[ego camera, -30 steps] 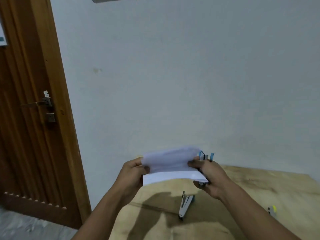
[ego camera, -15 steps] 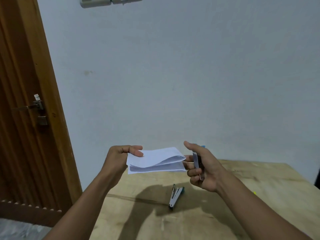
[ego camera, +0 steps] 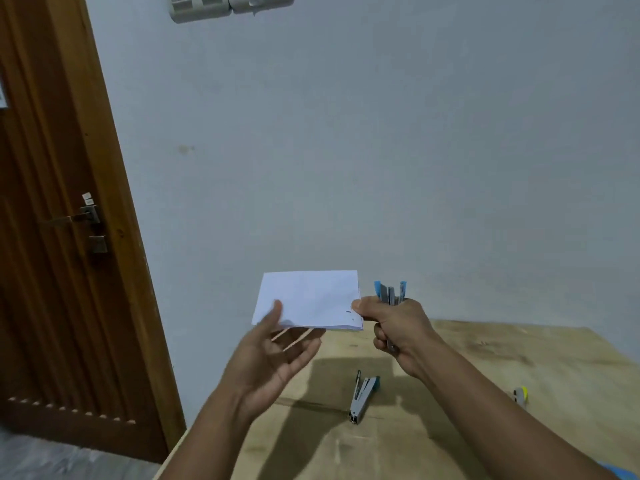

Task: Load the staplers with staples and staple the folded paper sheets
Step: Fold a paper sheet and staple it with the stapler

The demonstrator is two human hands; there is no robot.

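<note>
A folded white paper sheet [ego camera: 308, 299] is held up above the table's far edge, its flat face turned toward me. My right hand [ego camera: 401, 327] grips a blue and grey stapler [ego camera: 391, 292] upright in its curled fingers, and its thumb pinches the paper's right edge. Two small dark marks show on the paper beside that thumb. My left hand [ego camera: 273, 355] is spread palm up at the paper's lower left corner, fingers straight beneath it. A second blue stapler [ego camera: 362, 396] lies sprung apart on the wooden table [ego camera: 485, 368].
A small yellow and white object [ego camera: 520, 394] lies on the table at the right. A wooden door [ego camera: 52, 237] with a metal handle stands at the left. A pale wall rises behind the table, with switches [ego camera: 232, 5] at the top.
My left hand has let go of the paper's left edge and spread out beneath it. My right thumb has taken the paper's right edge, and the sheet has tilted up to face me.
</note>
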